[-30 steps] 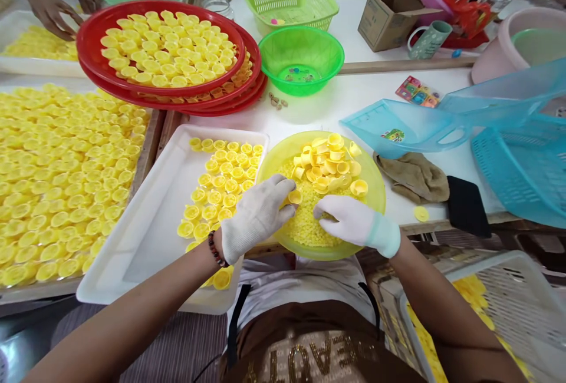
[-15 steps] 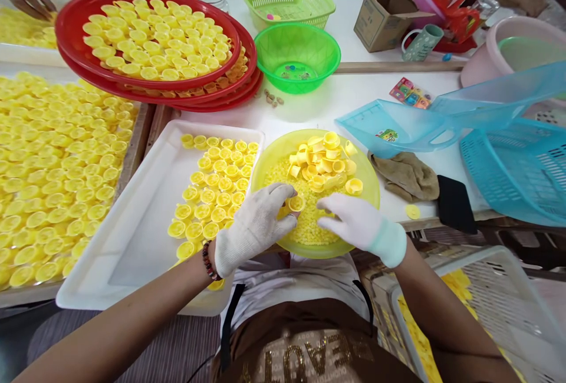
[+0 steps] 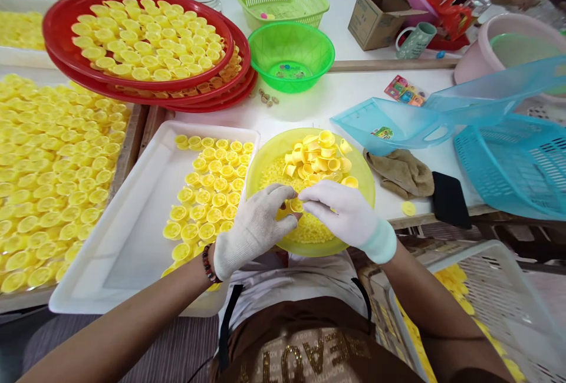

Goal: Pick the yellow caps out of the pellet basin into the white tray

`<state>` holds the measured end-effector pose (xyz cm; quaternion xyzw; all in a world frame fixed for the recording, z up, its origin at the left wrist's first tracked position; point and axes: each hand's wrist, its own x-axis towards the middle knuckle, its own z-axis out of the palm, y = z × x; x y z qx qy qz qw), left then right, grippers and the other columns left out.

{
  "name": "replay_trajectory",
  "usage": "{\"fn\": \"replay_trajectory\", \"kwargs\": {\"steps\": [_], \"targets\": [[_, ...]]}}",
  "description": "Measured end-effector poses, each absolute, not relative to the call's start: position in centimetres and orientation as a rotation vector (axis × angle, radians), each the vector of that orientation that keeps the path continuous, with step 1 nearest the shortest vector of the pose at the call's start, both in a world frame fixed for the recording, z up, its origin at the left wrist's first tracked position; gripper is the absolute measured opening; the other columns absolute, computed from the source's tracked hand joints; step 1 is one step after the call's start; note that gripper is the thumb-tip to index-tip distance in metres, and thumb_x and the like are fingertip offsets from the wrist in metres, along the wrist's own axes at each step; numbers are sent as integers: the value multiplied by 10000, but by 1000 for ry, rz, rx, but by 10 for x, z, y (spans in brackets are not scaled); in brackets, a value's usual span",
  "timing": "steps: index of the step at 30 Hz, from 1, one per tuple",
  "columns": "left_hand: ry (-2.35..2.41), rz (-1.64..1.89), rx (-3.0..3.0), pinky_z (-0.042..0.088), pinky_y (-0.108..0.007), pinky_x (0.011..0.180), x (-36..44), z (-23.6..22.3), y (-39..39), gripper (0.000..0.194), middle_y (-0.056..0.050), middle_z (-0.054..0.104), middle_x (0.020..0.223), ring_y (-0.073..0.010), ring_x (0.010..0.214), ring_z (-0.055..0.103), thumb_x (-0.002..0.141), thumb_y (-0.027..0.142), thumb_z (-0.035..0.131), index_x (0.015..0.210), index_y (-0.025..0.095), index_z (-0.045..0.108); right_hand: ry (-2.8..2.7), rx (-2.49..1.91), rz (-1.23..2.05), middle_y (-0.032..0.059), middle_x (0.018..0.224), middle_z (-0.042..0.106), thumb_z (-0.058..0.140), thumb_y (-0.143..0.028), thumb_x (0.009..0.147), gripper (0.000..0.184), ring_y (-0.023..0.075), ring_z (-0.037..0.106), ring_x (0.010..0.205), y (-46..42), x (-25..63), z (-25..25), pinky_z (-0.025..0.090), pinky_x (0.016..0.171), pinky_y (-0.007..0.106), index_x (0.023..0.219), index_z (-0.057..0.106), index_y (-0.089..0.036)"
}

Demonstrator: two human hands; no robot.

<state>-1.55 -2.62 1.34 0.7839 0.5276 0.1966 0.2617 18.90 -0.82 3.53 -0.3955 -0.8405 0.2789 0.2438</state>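
My left hand (image 3: 256, 221), in a whitish knit glove, is closed round a small yellow plastic cup (image 3: 296, 205) above a translucent yellow bowl (image 3: 369, 191). My right hand (image 3: 342, 213), also gloved, meets the cup from the right with its fingertips pinched together at the cup's mouth. Whatever is between those fingertips is too small to make out. Tiny yellow pellets (image 3: 315, 231) fill the bowl, and a heap of loose yellow cups (image 3: 316, 153) lies on them at the back. Left of the bowl, a white tray (image 3: 137, 247) carries rows of similar cups (image 3: 219, 199), their insides showing.
Stacked red trays (image 3: 55, 35) of cups stand at the back left, beside a large spread of cups (image 3: 57, 182). Behind the bowl is a green basin (image 3: 292, 53). A blue scoop (image 3: 398, 124), brown cloth (image 3: 400, 172), black flat object (image 3: 451, 199) and blue basket (image 3: 517, 165) lie right.
My right hand has moved left and up from over the pellets to the cup, its fingers now pinched at the mouth. My left hand keeps holding the cup. The view has shifted slightly.
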Motion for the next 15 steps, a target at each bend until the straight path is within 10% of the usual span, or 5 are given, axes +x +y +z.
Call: {"fn": "replay_trajectory", "kwargs": {"steps": [15], "targets": [[1711,549,2064,529,-355,882,-120,49,-63,260,-58,688,1081,-210,956,648,857,390,633,1050,217,623,-2479,-1552,319,144,1098,662,441,-255,978,283,268,621,956,9,212,7,491,791,379,1144,654,-170]]}}
